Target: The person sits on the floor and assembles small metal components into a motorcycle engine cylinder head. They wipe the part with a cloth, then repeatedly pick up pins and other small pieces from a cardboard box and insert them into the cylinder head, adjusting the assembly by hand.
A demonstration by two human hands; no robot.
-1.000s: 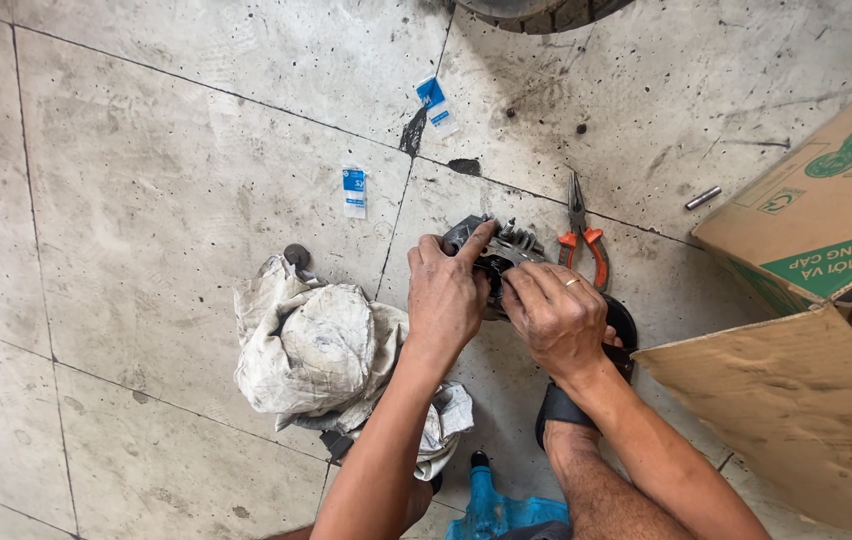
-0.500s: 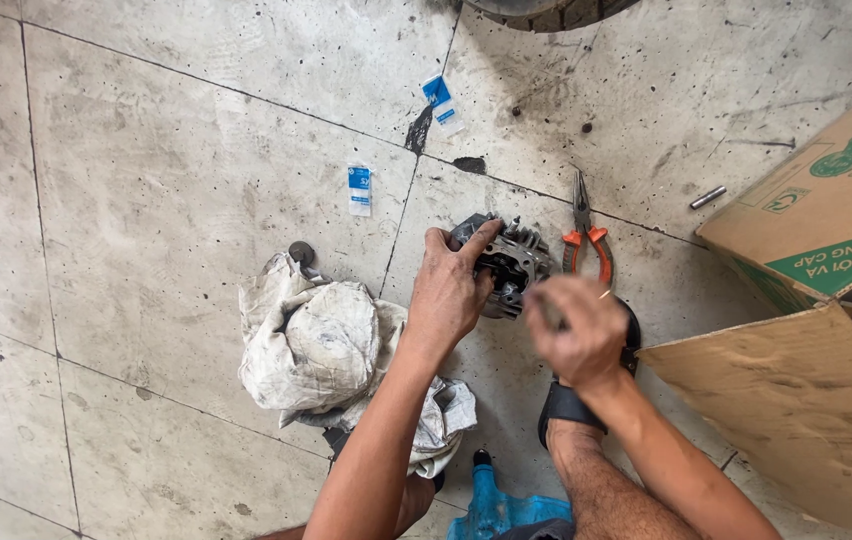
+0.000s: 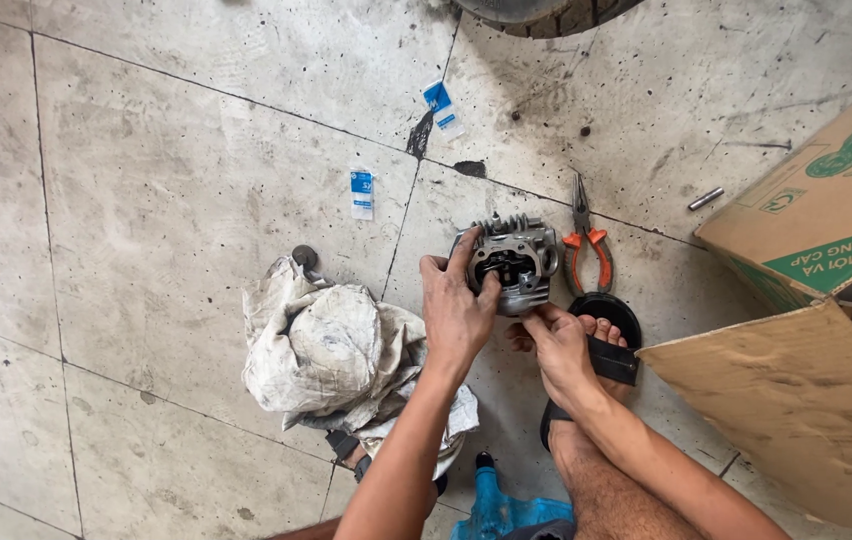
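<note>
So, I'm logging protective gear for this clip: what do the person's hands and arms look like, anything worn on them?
Both forearms are bare, with no sleeves in view. The left hand and the right hand wear no gloves. No watch or bracelet shows on either wrist.

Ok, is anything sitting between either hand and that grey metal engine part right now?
Nothing visible. The left hand already grips the engine part on its left side, thumb over the top edge. The right hand touches its lower edge from below. The pliers lie beside the part to the right, and the rag lies off to the left.
</note>
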